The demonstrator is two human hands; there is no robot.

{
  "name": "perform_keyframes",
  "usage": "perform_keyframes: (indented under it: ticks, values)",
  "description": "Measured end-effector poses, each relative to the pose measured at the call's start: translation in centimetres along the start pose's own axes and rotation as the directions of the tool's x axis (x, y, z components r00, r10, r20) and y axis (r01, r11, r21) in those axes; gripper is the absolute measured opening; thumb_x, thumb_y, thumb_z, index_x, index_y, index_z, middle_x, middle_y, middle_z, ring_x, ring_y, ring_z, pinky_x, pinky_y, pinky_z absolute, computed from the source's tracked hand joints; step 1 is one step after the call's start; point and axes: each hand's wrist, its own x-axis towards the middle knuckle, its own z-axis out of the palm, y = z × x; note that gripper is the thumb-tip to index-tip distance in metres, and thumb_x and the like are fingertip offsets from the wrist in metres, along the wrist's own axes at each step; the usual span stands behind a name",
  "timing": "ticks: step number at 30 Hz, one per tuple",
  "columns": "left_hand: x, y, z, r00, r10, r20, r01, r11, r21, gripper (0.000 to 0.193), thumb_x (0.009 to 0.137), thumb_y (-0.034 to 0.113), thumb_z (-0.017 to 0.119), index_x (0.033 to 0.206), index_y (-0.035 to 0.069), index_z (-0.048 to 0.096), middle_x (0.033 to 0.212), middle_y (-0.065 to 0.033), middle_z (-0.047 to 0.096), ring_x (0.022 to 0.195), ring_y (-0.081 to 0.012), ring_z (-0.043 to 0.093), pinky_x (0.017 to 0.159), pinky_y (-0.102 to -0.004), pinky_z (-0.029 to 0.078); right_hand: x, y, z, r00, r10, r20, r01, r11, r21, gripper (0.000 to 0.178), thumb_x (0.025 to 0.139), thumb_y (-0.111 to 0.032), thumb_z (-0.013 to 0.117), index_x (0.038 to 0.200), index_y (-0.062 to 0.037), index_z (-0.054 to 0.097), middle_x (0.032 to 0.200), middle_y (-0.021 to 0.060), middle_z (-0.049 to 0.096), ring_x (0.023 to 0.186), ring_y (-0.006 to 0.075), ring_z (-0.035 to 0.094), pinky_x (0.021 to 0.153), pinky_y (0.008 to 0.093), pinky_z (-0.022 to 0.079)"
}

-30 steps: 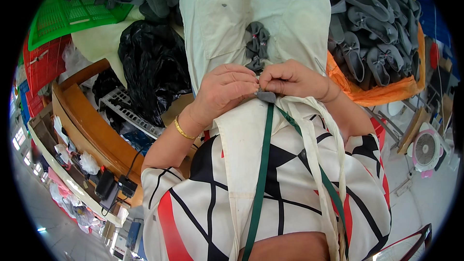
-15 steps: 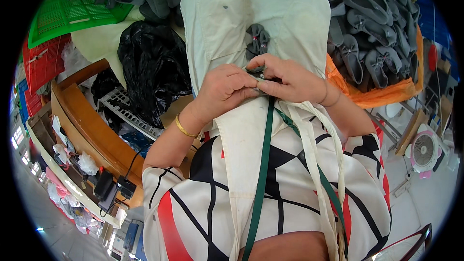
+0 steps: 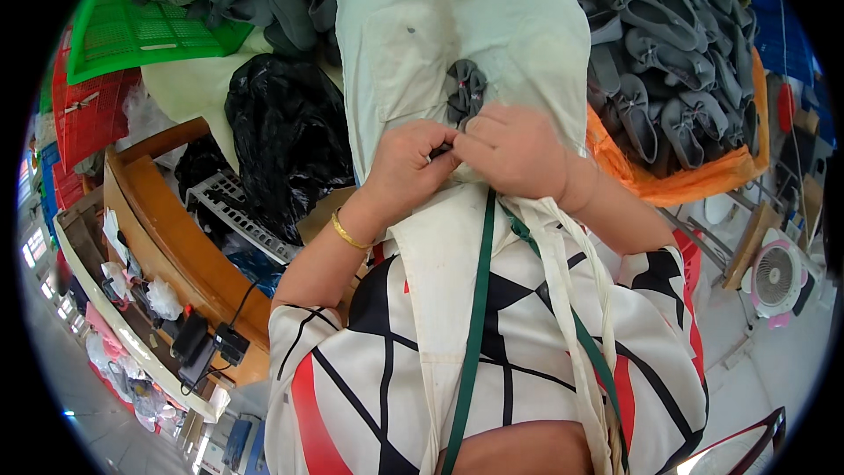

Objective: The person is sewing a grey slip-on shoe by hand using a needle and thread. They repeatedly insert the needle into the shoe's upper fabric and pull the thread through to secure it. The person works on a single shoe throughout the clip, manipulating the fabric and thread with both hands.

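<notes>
A: How many hands, and what are they doing?
B: Two. The left hand (image 3: 409, 165) pinches a small dark piece (image 3: 440, 150) between thumb and forefinger. The right hand (image 3: 517, 151) meets it there with fingers bent inward; it's blurred, so I can't tell whether they close on the piece.
A: Where's that piece, exactly?
B: Above the lap, just on the near side of one dark grey cloth bunch (image 3: 466, 92) lying on the pale apron (image 3: 527, 44). I can't count the parts in the bunch.
A: And around them?
B: One black plastic bag (image 3: 286, 141), one green basket (image 3: 154, 35), one white fan (image 3: 777, 274), one orange sack (image 3: 694, 183). The grey shoes (image 3: 655, 48) piled in the sack overlap too much to count.
A: Edges, then. Is there room?
B: The apron's left edge runs beside the black bag, its right edge beside the shoes and sack. Cloth spreads either side of the bunch and beyond it; the right forearm sits near the sack.
</notes>
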Motion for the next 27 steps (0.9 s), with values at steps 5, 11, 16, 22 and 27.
perform_keyframes:
  ticks: [5,11,16,22,27]
  values:
    - [0.4,0.0,0.1,0.964,0.256,-0.077,-0.238,0.954,0.184,0.016,0.075,0.004,0.073,0.091,0.006,0.069,0.079,-0.0091,0.066,0.074,-0.0294,0.063,0.066,-0.0368,0.05,1.4,-2.5,-1.1,0.987,-0.094,-0.13,0.122,0.966,0.227,0.007,0.081,-0.007,0.063,0.088,-0.0085,0.061,0.075,0.0048,0.056,0.066,0.0226,0.059,0.056,0.0312,0.047]
    - [-0.1,0.1,-1.6,0.877,0.467,-0.113,-0.321,0.744,0.587,0.023,0.073,0.007,0.08,0.093,0.007,0.071,0.08,-0.0056,0.067,0.072,-0.0245,0.063,0.061,-0.0333,0.051,-4.5,0.7,-7.6,0.706,0.658,0.263,-0.282,-0.08,0.956,0.013,0.106,-0.022,0.051,0.1,-0.0103,0.053,0.071,-0.0016,0.055,0.055,0.0079,0.05,0.046,0.0224,0.036]
    - [-0.6,0.0,-3.4,0.841,0.53,-0.109,-0.305,0.631,0.714,0.022,0.073,0.006,0.079,0.093,0.007,0.07,0.079,-0.0054,0.066,0.072,-0.0238,0.063,0.061,-0.0329,0.051,-10.6,2.7,-16.9,0.742,0.662,-0.106,0.314,-0.203,0.927,0.007,0.099,-0.007,0.054,0.101,-0.0004,0.054,0.063,-0.0042,0.045,0.052,0.0036,0.039,0.038,0.0162,0.03]
    - [-1.3,-0.5,-5.2,0.775,0.621,-0.116,-0.299,0.523,0.798,0.025,0.073,0.005,0.078,0.097,0.006,0.069,0.081,-0.0052,0.066,0.072,-0.0234,0.062,0.061,-0.032,0.052,-26.6,6.3,-27.4,0.336,0.899,-0.281,0.62,0.014,0.785,0.024,0.096,0.001,0.05,0.076,-0.0089,0.042,0.063,-0.002,0.04,0.061,0.0117,0.044,0.073,0.0301,0.051]
    - [-0.9,-2.8,-6.4,0.792,0.585,-0.176,-0.233,0.555,0.799,0.024,0.074,0.005,0.077,0.096,0.006,0.068,0.083,-0.0062,0.066,0.073,-0.025,0.063,0.062,-0.032,0.052,-48.3,11.6,-33.0,-0.469,0.679,-0.564,0.126,0.684,0.719,0.02,0.092,0.003,0.052,0.076,-0.0064,0.045,0.07,0.0029,0.046,0.066,0.015,0.051,0.09,0.0346,0.053]
